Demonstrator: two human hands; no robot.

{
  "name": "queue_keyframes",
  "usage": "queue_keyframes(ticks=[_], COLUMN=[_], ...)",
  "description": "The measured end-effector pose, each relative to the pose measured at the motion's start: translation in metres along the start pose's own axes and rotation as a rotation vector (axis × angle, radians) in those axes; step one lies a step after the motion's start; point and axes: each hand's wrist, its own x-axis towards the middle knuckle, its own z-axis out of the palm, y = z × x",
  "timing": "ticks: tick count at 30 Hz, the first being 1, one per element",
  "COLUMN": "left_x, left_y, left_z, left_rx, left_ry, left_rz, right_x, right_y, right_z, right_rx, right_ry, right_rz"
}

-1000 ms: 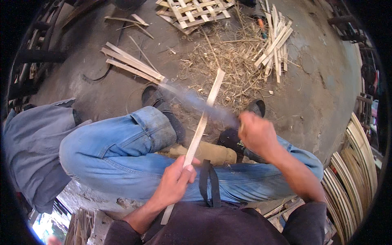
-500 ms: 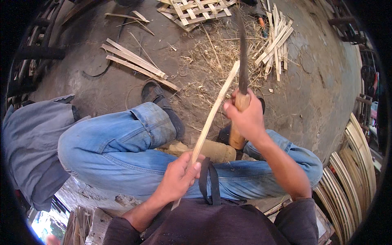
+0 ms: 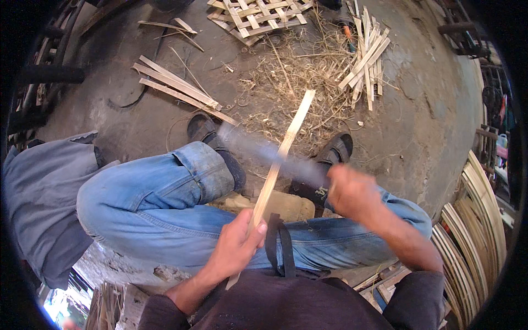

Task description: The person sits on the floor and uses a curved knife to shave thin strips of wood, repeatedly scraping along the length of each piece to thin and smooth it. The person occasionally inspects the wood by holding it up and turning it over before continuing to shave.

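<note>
My left hand (image 3: 237,242) is closed round a long pale bamboo strip (image 3: 289,137), gripping it low down. The strip slants up and away to the right, and its lower end comes out below the hand against my dark shirt. In my right hand (image 3: 355,190), over my right knee, is a long knife (image 3: 250,146). Its blade is smeared by motion and points left, crossing the strip about halfway up. Whether the blade touches the strip I cannot tell. The fingers hide most of the wooden handle.
A woven strip panel (image 3: 258,16) lies at the far side. Shavings (image 3: 291,71) and loose strips (image 3: 366,60) cover the floor ahead, with more strips (image 3: 179,85) to the left. A wooden block (image 3: 286,206) sits between my legs. Curved strips (image 3: 467,236) are stacked at right.
The knife has swung from pointing away from me to lying leftward across the bamboo strip. My right hand has moved nearer and to the right. My left hand keeps its grip.
</note>
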Motion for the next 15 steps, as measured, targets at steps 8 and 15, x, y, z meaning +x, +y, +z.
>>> queue_keyframes(ticks=[8, 15], left_x=[-0.001, 0.0], left_y=[-0.006, -0.006], left_z=[0.002, 0.0], left_rx=[-0.097, -0.189], left_ry=[0.005, -0.02], left_rz=[-0.007, -0.024], right_x=[0.017, 0.008], right_y=[-0.002, -0.022], right_z=[0.0, 0.008], right_rx=[0.024, 0.058], right_ry=[0.017, -0.098], right_rz=[-0.056, -0.133])
